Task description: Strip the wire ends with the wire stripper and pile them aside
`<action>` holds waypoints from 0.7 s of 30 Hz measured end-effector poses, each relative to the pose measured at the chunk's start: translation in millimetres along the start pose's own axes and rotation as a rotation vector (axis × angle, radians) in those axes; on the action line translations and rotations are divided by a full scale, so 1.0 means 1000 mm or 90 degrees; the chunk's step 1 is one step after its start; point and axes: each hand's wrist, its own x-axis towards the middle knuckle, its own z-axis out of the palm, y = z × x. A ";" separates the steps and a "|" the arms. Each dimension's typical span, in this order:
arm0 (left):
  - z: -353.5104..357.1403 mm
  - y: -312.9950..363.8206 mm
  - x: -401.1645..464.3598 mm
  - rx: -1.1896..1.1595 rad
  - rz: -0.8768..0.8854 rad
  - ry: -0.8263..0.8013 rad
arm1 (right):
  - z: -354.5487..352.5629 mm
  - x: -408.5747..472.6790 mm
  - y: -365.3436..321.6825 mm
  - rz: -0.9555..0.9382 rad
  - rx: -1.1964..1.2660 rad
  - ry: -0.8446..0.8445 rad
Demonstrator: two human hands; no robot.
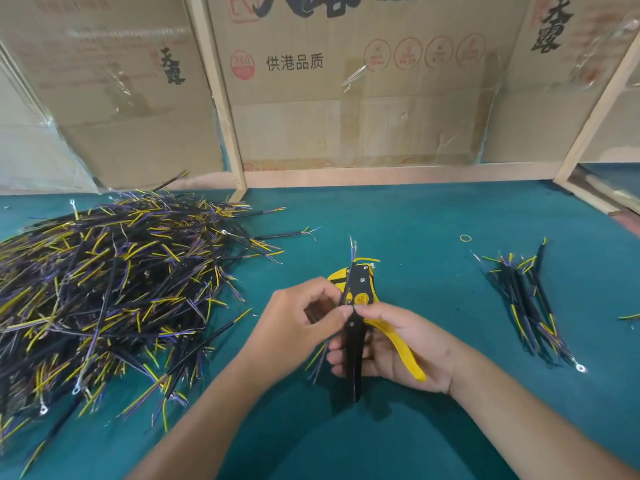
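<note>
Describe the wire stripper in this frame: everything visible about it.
The wire stripper is a yellow and black hand tool with a riveted black head plate and two long handles, one black, one yellow. It is held above the green table, head pointing away, handles toward the person. The right hand wraps the handles; the left hand pinches a wire at the head, whose end sticks out past it. The handles stand spread apart.

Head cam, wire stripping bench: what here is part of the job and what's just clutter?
Part of the job:
- wire stripper, held in the right hand
- wire fed into the stripper by the left hand
- big wire heap on the left
- small wire pile on the right

Just lying about:
- rubber band on the green mat
- cardboard boxes behind
</note>
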 end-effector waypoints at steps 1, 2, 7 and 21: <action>0.002 0.000 0.000 0.006 -0.001 -0.001 | 0.000 0.000 0.000 -0.004 0.001 0.000; 0.004 -0.001 0.000 0.013 0.001 0.000 | 0.000 0.000 0.000 -0.008 0.003 -0.001; 0.007 -0.001 0.000 0.016 0.003 -0.009 | 0.000 0.002 0.000 -0.010 -0.003 0.003; 0.006 0.005 -0.001 0.003 -0.004 0.009 | 0.002 0.000 -0.002 -0.007 -0.019 0.005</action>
